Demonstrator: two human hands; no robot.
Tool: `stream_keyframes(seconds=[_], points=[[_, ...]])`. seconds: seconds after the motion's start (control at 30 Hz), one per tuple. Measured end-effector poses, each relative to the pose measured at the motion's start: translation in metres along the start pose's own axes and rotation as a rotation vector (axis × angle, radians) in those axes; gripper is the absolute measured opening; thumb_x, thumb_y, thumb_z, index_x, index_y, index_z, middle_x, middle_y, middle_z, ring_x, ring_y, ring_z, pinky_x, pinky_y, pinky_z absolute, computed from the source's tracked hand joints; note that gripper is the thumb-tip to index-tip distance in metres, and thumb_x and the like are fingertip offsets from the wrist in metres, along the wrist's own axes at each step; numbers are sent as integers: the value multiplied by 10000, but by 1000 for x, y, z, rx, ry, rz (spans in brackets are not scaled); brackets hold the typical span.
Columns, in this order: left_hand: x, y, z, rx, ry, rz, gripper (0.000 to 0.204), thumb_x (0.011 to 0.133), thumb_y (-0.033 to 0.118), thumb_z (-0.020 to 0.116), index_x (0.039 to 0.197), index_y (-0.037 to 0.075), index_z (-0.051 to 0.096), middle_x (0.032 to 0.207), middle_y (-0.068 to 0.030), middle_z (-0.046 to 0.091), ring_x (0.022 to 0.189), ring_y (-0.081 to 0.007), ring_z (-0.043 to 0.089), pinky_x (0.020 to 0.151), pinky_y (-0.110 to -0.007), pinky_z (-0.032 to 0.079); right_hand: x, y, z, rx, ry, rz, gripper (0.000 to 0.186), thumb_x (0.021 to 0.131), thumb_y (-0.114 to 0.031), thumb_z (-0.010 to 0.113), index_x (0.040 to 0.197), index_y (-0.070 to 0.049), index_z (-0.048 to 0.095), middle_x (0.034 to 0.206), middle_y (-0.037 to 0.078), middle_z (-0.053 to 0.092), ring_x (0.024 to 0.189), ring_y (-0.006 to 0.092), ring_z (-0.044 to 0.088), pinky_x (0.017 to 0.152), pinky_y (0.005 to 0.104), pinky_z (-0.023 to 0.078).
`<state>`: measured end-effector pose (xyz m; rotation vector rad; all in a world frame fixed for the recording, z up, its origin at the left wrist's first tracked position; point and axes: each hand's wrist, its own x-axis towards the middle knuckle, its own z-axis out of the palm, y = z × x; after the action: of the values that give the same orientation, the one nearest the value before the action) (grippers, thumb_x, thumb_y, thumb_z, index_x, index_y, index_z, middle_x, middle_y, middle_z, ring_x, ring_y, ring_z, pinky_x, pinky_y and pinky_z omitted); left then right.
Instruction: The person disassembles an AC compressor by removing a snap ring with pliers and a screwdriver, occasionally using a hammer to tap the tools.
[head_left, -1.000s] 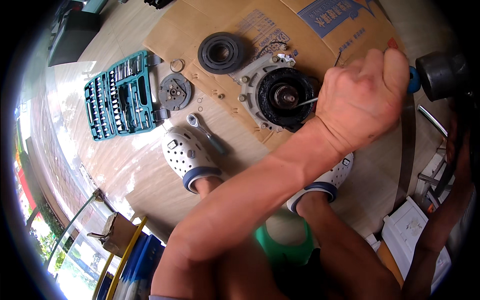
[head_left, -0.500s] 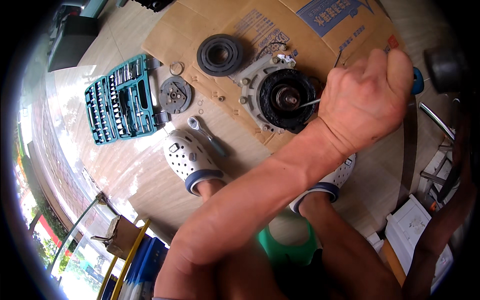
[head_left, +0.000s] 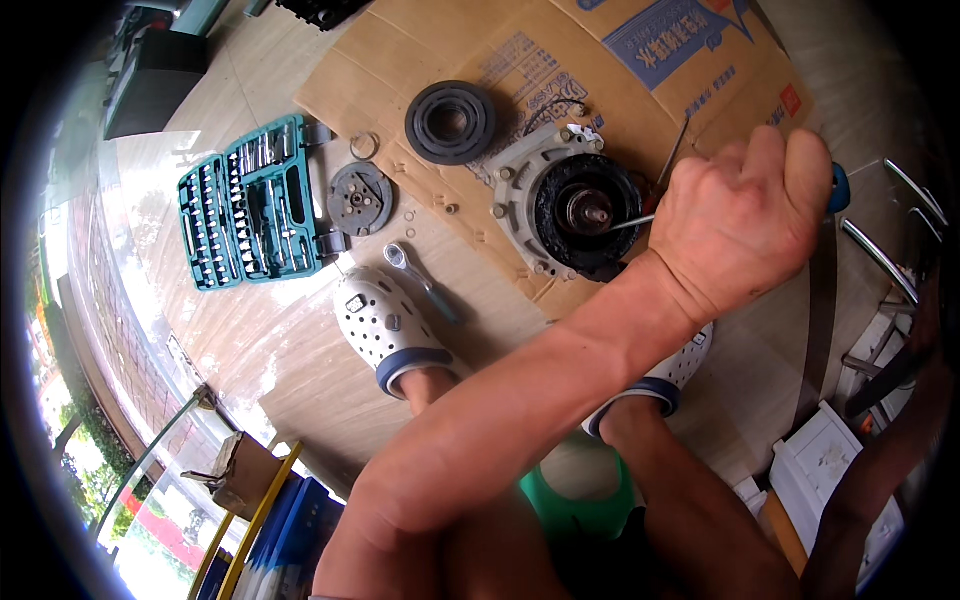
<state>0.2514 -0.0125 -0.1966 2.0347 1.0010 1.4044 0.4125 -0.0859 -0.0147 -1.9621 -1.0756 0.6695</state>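
My left hand is closed in a fist round a screwdriver; the blue end of its handle sticks out past the thumb side. The thin metal shaft slants down to the left, its tip inside a black ring on a grey metal compressor. Within that ring sits a round metal hub. My left forearm crosses the picture from the lower left. At the dark right rim shows my right forearm, its hand out of view. Behind my fist a second thin rod is partly hidden.
Cardboard lies under the compressor and a black grooved pulley. Left of it are a round metal plate, a ring, a ratchet and an open socket set. My white clogs stand nearby.
The whole view has shifted slightly. My left hand keeps its grip, the screwdriver tip still in the black ring. A black cylindrical thing at the right edge has gone out of view.
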Motion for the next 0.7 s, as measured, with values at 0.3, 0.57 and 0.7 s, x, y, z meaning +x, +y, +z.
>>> stream_keyframes(seconds=[0.3, 0.57, 0.7], points=[[2, 0, 3, 12, -42, -17, 226, 777, 15, 668, 944, 74, 529, 758, -100, 595, 531, -309, 642, 442, -430, 500, -2, 3, 9, 30, 192, 500, 744, 980, -742, 542, 916, -1, 514, 641, 104, 537, 432, 140, 467, 385, 267, 358], [2, 0, 5, 56, -62, 28, 166, 814, 54, 639, 884, 46, 488, 722, -94, 529, 571, -248, 641, 435, -405, 499, 0, 26, -5, -216, -63, -10, 836, 976, -805, 470, 987, 26, 553, 658, 101, 533, 421, 157, 453, 385, 284, 366], [3, -2, 3, 7, -46, 17, 166, 817, 45, 638, 876, 44, 483, 721, -103, 527, 574, -263, 642, 443, -417, 508, -3, 28, -2, -188, -157, 77, 774, 974, -739, 573, 1005, 34, 561, 656, 109, 541, 423, 145, 456, 397, 280, 377]])
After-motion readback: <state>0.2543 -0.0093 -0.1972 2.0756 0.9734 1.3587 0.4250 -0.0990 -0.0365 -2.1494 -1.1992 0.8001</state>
